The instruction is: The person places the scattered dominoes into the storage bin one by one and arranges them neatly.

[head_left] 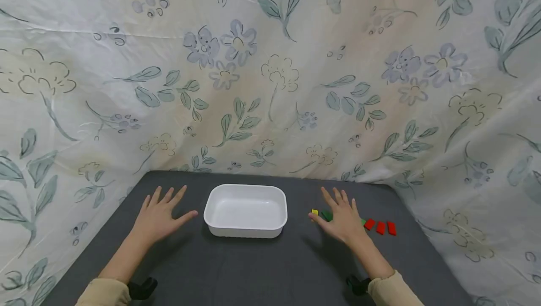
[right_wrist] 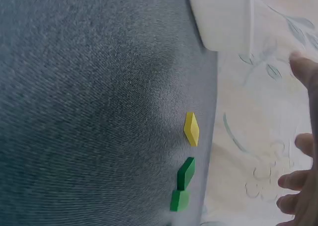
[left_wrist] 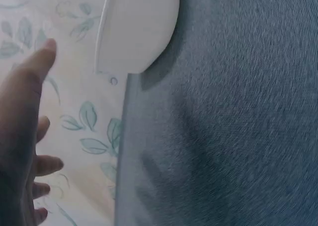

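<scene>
A white rectangular tray (head_left: 245, 232) stands on the dark cloth-covered table, between the two hands. To its left, my left hand (head_left: 159, 217) is held up with fingers spread and nothing in it. On the other side my right hand (head_left: 341, 217) hovers with spread fingers, holding nothing, and overlaps some small blocks in the head view. A yellow block (right_wrist: 191, 129), a dark green block (right_wrist: 186, 173) and a lighter green block (right_wrist: 179, 200) lie in a row in the right wrist view. Three red blocks (head_left: 381, 227) lie right of that hand.
The dark grey tabletop (head_left: 253, 273) ends at a pale hanging cloth (head_left: 270, 85) printed with leaves and flowers, which runs along the back and sides. A black strap (head_left: 142, 288) sits on the left wrist, and another black strap (head_left: 358, 285) on the right.
</scene>
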### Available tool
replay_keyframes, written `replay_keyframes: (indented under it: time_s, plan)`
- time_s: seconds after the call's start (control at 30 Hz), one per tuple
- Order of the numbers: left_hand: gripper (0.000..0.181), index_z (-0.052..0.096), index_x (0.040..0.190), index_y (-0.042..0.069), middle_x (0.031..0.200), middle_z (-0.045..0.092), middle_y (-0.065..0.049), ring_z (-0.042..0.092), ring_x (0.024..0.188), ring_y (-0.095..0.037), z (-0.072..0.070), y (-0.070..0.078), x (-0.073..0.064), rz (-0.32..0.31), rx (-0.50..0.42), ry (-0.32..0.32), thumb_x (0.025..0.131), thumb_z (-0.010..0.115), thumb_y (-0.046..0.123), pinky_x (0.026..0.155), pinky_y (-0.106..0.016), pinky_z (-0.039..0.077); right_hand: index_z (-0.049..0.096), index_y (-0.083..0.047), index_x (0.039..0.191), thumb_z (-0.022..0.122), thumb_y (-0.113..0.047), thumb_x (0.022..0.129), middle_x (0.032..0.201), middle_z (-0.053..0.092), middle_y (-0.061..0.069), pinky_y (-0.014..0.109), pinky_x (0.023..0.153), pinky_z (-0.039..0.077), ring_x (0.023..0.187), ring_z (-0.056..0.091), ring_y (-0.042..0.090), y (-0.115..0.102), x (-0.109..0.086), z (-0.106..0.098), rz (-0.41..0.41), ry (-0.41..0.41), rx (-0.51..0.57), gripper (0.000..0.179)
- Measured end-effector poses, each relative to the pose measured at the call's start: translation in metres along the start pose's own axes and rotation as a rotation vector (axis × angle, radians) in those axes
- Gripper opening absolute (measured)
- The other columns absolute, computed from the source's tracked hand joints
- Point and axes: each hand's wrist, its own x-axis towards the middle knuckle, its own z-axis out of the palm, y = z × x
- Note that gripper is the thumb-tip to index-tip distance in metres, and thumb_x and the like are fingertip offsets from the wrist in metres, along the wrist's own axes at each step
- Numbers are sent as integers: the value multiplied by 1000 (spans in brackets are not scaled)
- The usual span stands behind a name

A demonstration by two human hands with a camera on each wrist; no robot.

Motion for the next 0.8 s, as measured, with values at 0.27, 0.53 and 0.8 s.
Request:
replay_keyframes:
  time_s: [0.27, 0.53, 0.8]
  plan:
    - [79, 43, 159, -4, 146, 56, -34, 43, 138, -62, 16, -2, -7, -81, -304, 67, 108, 55, 55, 108, -78, 33, 46, -2, 159, 72, -45, 101, 149, 57, 28, 70, 102, 46, 123, 61, 54, 41, -22, -8, 54, 179, 164, 77]
    - [64, 46, 156, -4, 142, 60, -31, 60, 126, -50, 35, 15, -20, -81, -550, 132, 110, 60, 38, 101, -66, 48, 59, 3, 146, 69, -31, 105, 139, 64, 28, 66, 96, 46, 123, 60, 49, 92, -51, -19, 220, 318, 247, 55]
    - [68, 37, 163, 1, 152, 56, -21, 59, 104, -22, 57, 38, -25, -76, -637, 167, 109, 61, 34, 83, -34, 50, 50, -3, 155, 62, -35, 107, 149, 51, 36, 60, 82, 51, 114, 58, 52, 132, -75, -14, 496, 233, 322, 59]
